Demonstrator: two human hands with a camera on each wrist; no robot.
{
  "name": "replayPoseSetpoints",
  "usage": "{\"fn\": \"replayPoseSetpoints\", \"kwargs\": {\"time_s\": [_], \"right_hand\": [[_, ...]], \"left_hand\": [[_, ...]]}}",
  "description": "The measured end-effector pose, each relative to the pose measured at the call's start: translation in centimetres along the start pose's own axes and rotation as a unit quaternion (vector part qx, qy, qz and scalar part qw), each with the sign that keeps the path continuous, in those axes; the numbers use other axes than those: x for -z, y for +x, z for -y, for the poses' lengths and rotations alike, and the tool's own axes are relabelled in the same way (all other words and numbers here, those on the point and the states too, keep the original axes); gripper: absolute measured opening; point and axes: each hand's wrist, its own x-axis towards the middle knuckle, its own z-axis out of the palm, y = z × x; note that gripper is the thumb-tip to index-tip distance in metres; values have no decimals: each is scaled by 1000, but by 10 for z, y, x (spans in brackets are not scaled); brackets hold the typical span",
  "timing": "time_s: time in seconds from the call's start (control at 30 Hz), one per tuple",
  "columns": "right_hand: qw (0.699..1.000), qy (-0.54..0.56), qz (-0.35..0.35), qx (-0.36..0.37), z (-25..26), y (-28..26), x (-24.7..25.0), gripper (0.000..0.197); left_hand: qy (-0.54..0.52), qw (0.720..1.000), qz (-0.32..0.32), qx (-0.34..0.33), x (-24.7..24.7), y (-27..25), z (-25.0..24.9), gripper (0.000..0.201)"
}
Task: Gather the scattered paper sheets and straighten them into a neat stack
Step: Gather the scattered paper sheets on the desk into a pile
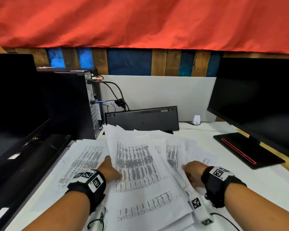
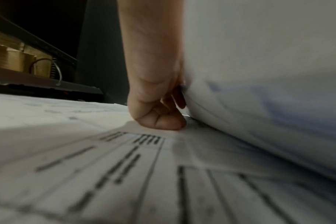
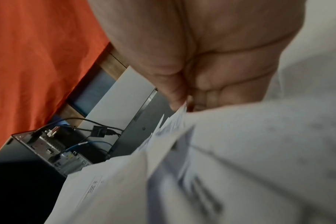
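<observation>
Several printed paper sheets (image 1: 137, 164) lie fanned in a loose pile on the white desk (image 1: 265, 184). My left hand (image 1: 110, 170) is at the pile's left edge; in the left wrist view its curled fingers (image 2: 159, 119) tuck under the raised sheets (image 2: 259, 75) and rest on a flat text sheet (image 2: 105, 166). That text sheet (image 1: 83, 164) lies apart to the left. My right hand (image 1: 192, 175) grips the pile's right side, with thumb and fingers (image 3: 175, 97) pinching the sheets (image 3: 240, 151). More sheets (image 1: 198, 152) spread out beyond it.
A black computer tower (image 1: 70, 104) with cables stands at the back left, beside a dark monitor (image 1: 15, 97). A black keyboard (image 1: 142, 119) leans on the white divider behind the papers. A second monitor (image 1: 257, 100) and its base (image 1: 245, 149) stand to the right.
</observation>
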Motion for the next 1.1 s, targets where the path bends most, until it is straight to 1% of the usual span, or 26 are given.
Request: {"fn": "replayPoseSetpoints", "kwargs": {"time_s": [0.03, 0.07, 0.1, 0.13, 0.17, 0.2, 0.23, 0.27, 0.3, 0.33, 0.37, 0.4, 0.43, 0.5, 0.6, 0.67, 0.73, 0.8, 0.87, 0.97, 1.0, 1.03, 1.1], "right_hand": [[1000, -22, 0, 3, 2, 1, -5, 46], [999, -38, -7, 12, 3, 5, -7, 60], [997, -69, -16, 24, 5, 6, -11, 74], [993, -113, -22, 36, 8, 7, -14, 83], [987, -153, -28, 42, 9, 6, -16, 87], [981, -187, -35, 47, 9, 7, -18, 88], [976, -209, -39, 44, 9, 7, -18, 87], [973, -224, -41, 38, 10, 5, -17, 86], [971, -233, -43, 33, 12, 4, -18, 84], [969, -242, -44, 31, 12, 3, -17, 83], [969, -243, -42, 27, 13, 2, -17, 82], [970, -240, -41, 28, 13, 3, -17, 82], [971, -232, -43, 27, 12, 3, -18, 82], [975, -214, -52, 28, 12, 3, -19, 82], [978, -196, -63, 31, 11, 3, -21, 77], [978, -195, -63, 25, 11, 2, -23, 73], [978, -197, -71, 22, 11, 4, -25, 64], [976, -204, -70, 22, 12, 3, -27, 59], [976, -207, -68, 23, 12, 2, -27, 59], [976, -206, -64, 22, 11, 2, -26, 57], [976, -205, -63, 21, 11, 2, -26, 56], [977, -205, -62, 21, 12, 2, -26, 56], [977, -203, -62, 24, 13, 0, -26, 54]], "left_hand": [[7, 1000, 10, -14, -3, -2, -1, 87], [16, 999, 22, -22, -8, -1, -2, 90], [34, 998, 32, -32, -12, -3, -4, 90], [56, 997, 38, -38, -13, -4, -4, 88], [76, 995, 47, -47, -10, -7, -5, 84], [73, 995, 55, -50, -6, -6, -2, 82], [69, 995, 56, -49, 1, -5, 1, 86], [61, 997, 39, -31, 11, -5, 5, 91], [61, 998, 4, -3, 24, -1, 12, 89], [70, 996, -45, 26, 37, 4, 22, 81], [90, 989, -100, 55, 51, 7, 33, 73], [105, 981, -141, 80, 64, 10, 46, 69], [124, 973, -166, 97, 77, 9, 55, 66], [159, 964, -169, 127, 88, 14, 73, 65], [166, 963, -138, 164, 85, 19, 90, 78], [163, 962, -139, 172, 81, 19, 92, 84], [155, 961, -142, 178, 81, 20, 87, 83], [131, 963, -150, 182, 80, 21, 80, 78], [99, 963, -159, 192, 78, 24, 74, 75], [97, 962, -154, 205, 71, 25, 72, 76], [88, 961, -151, 212, 68, 27, 73, 80], [78, 960, -157, 220, 66, 30, 75, 89], [45, 952, -185, 238, 62, 38, 79, 110]]}}
